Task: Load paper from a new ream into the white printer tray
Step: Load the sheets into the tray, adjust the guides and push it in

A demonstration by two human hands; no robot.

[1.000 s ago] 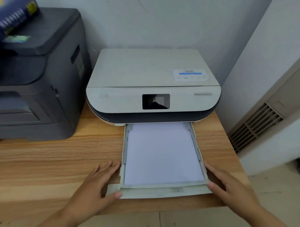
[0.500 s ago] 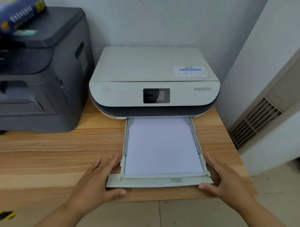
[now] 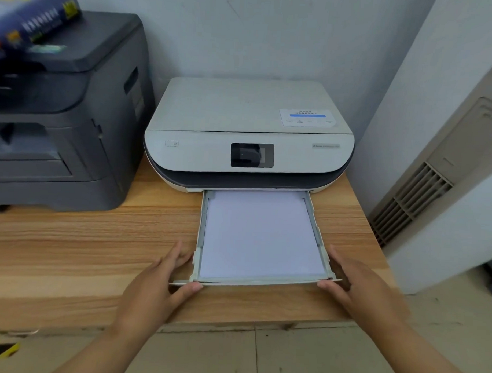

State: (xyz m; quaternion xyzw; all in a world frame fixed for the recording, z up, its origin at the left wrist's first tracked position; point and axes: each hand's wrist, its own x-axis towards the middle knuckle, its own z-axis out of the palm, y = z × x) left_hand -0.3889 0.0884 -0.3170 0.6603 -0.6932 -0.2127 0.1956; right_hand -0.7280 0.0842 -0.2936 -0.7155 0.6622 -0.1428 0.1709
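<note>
The tray (image 3: pixel 259 281) is gripped at its front corners by both hands: left hand (image 3: pixel 154 292) at the lower-left corner, right hand (image 3: pixel 361 290) at the lower-right, thumbs on the front lip. It projects from the printer (image 3: pixel 249 136) at frame centre, loaded with paper (image 3: pixel 261 234). A ream (image 3: pixel 30 14) lies at upper left.

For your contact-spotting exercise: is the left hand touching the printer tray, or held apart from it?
Touching. In the head view, the left hand has its thumb pressed against the front lip of the tray at its left corner, with no gap showing.
</note>
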